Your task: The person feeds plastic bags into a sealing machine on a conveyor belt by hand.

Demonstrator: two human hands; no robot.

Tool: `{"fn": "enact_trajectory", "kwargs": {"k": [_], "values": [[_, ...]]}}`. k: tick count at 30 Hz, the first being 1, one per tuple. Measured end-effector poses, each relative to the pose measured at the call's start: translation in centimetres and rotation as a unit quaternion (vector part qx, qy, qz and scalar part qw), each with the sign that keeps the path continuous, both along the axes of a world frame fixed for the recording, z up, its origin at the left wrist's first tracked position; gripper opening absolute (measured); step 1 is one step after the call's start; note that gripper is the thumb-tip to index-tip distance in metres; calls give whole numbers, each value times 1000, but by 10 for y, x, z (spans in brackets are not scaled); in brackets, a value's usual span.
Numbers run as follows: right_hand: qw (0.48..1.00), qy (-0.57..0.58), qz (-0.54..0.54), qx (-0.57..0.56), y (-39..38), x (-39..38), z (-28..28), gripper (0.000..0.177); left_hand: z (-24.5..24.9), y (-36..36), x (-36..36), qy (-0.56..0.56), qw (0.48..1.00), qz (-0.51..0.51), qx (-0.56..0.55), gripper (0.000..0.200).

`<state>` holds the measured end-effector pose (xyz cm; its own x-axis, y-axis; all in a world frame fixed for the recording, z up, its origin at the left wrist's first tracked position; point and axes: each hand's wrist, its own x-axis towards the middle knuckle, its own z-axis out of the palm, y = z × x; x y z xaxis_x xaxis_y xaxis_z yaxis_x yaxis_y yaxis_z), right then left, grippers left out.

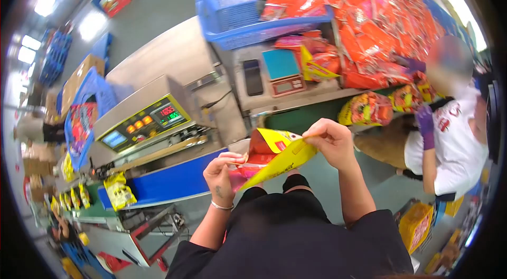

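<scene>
In the centre of the frame, the person's left hand [226, 173] pinches the lower edge of a yellow pouch [277, 158], thumb and fingers pressed together on it. The right hand [331, 140] pinches its upper corner. The pouch hangs tilted between them, just right of the blue belt [158, 184] under the sealing machine [142, 120]. Its mouth looks open and only fingertips grip it. A slack pinch could spill the red contents or drop the pouch short of the belt.
</scene>
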<state>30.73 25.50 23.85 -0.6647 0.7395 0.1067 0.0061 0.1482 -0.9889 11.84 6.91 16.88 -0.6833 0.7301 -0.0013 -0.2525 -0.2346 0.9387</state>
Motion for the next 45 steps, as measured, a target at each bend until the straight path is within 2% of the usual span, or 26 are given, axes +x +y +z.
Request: {"fn": "enact_trajectory", "kwargs": {"k": [1,4,8,11,15,16,19,21,22,23,25,26,27,28,29,30,31,33,35,36,38,39,41,42,43,45], "values": [[1000,7,21,-4,-2,-18,-7,4,-2,-13,-12,7,1000,21,-4,6],[987,-65,-102,-102,7,-60,-77,16,-32,-36,-44,-208,959,163,-103,7],[972,-192,-136,-5,9,-87,-170,19,-136,-23,-75,-200,934,211,-207,14],[931,-330,-150,53,11,-100,-198,22,-150,-20,-89,-218,920,225,-236,18],[923,-373,-58,71,-6,-139,-205,24,-156,-58,-123,-206,922,237,-227,20],[931,-362,-24,27,-15,-152,-199,23,-164,-76,-133,-202,923,250,-212,19],[969,-244,-17,36,-47,-189,-223,23,-173,-115,-173,-212,930,208,-219,19],[972,-235,5,6,-62,-207,-220,19,-187,-145,-205,-155,932,192,-264,18],[965,-201,42,-164,-67,-212,-222,20,-175,-154,-210,-77,931,205,-292,18],[970,-139,73,-187,-64,-205,-214,23,-164,-162,-214,4,923,221,-315,18],[997,-49,29,-56,-37,-168,-182,23,-160,-182,-218,284,816,389,-318,17],[998,-53,-35,11,-18,-133,-146,24,-138,-173,-176,284,821,382,-314,17],[991,-59,-93,77,8,-89,-115,24,-98,-122,-141,226,871,355,-254,16],[970,-34,-176,161,38,-48,-123,30,-68,-49,-98,164,910,327,-194,15],[935,-101,-252,230,64,1,-103,35,-51,-7,-57,171,956,162,-173,14],[926,-134,-322,146,75,40,-69,39,-47,28,-21,274,930,50,-238,18],[870,-234,-349,259,103,88,-84,44,-55,63,20,166,974,-58,-145,28],[875,-321,-275,237,129,141,-89,41,-62,125,84,343,914,-183,-114,45],[938,-275,-123,173,144,163,-122,28,-90,154,115,410,874,-231,-116,37],[964,-237,-101,65,140,161,-124,16,-97,155,116,410,875,-229,-118,37],[976,-193,-82,63,128,150,-106,12,-106,147,106,370,896,-216,-115,23],[983,-154,-77,71,116,139,-87,11,-88,133,94,267,934,-214,-106,14],[994,-72,-22,78,93,121,-54,10,-49,93,60,248,936,-230,-95,11],[997,-31,10,66,80,106,-34,11,-41,71,49,191,956,-208,-78,22],[999,24,16,-15,65,91,-24,9,-19,51,41,84,979,-165,-91,18],[998,31,-12,-59,44,53,-17,7,-10,19,10,-26,989,-131,-59,12]]}}
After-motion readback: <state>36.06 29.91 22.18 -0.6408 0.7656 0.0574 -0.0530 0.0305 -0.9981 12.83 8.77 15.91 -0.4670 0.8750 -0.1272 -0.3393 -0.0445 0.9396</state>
